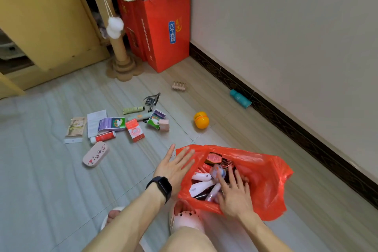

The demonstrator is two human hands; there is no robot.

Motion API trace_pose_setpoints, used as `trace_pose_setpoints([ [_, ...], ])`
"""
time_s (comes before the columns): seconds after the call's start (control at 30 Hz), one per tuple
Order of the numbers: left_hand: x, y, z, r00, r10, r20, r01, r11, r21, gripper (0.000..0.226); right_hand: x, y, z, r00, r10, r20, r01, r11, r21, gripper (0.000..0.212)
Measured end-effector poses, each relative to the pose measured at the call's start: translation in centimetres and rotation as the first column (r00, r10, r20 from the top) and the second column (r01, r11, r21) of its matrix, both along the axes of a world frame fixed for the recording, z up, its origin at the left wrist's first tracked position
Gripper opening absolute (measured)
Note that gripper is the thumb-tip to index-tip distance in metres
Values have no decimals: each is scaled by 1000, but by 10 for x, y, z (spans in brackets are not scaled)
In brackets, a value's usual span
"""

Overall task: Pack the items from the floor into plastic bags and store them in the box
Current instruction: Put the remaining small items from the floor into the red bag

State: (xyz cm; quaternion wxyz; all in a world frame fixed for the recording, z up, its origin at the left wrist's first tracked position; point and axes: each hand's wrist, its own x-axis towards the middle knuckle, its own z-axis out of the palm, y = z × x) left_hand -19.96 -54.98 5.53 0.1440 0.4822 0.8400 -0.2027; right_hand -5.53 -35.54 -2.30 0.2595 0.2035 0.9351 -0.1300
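Grey floor tiles (51,170) carry the red plastic bag (263,176), which lies open with bottles and tubes (201,185) inside. The left hand (176,166) rests flat against the bag's left rim, fingers straight and slightly spread, while the right hand (233,192) lies in the bag mouth, fingers spread over the contents. Small boxes (122,125) lie scattered beyond the bag.
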Motion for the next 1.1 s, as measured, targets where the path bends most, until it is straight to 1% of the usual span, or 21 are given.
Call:
trace_pose_setpoints([
  [0.07,-2,-1,1,1000,23,20,-24,1000,10,80,0,1,-10,978,76,196,-68,997,-45,64],
  [0.1,-2,-1,2,998,43,38,-43,999,22,82,-2,2,-11,959,97,268,-86,995,-49,65],
  [0.13,-2,-1,3,995,73,69,-76,996,46,83,-4,3,-10,948,110,300,-103,994,-38,64],
  [0.17,-2,0,4,988,112,108,-121,990,78,83,-6,4,-5,949,114,294,-108,994,-36,63],
  [0.23,-7,1,7,964,193,181,-219,965,141,79,-17,3,11,973,123,193,-108,990,-86,60],
  [0.3,-20,1,15,948,236,214,-274,947,168,74,-31,-1,36,990,142,-21,-144,975,-172,57],
  [0.33,-29,0,19,945,248,211,-287,941,178,72,-38,-4,49,981,139,-137,-166,965,-205,54],
  [0.4,-53,-6,30,945,280,170,-311,930,197,68,-58,-11,80,941,132,-312,-202,957,-206,49],
  [0.5,-93,-30,46,950,303,73,-312,927,208,60,-94,-30,120,875,165,-455,-273,944,-183,44],
  [0.57,-115,-56,49,932,360,52,-363,911,197,54,-124,-47,135,854,191,-483,-317,929,-192,42],
  [0.67,-133,-105,34,893,449,43,-451,887,99,52,-168,-74,133,842,241,-483,-374,906,-200,43],
  [0.77,-138,-159,-10,803,589,91,-592,806,7,59,-214,-104,104,835,347,-426,-458,868,-190,46],
  [0.8,-138,-175,-28,759,640,119,-642,766,-21,62,-228,-113,90,837,399,-374,-487,855,-176,48],
  [0.87,-134,-202,-63,661,734,156,-736,674,-56,69,-253,-131,62,837,515,-187,-542,829,-142,52],
  [0.93,-133,-224,-97,573,803,161,-808,587,-54,77,-279,-150,37,806,592,17,-585,800,-131,54],
  [0.97,-134,-234,-111,537,828,162,-836,548,-34,81,-291,-159,26,792,606,71,-596,793,-125,55],
  [1.0,-138,-242,-122,508,847,158,-857,516,-8,84,-303,-168,18,787,612,77,-604,790,-102,57],
  [1.03,-144,-250,-133,489,859,151,-870,493,10,86,-315,-179,8,793,609,36,-606,793,-69,60],
  [1.1,-159,-263,-149,453,879,151,-891,450,58,84,-340,-199,-8,807,578,-121,-582,813,8,66],
])
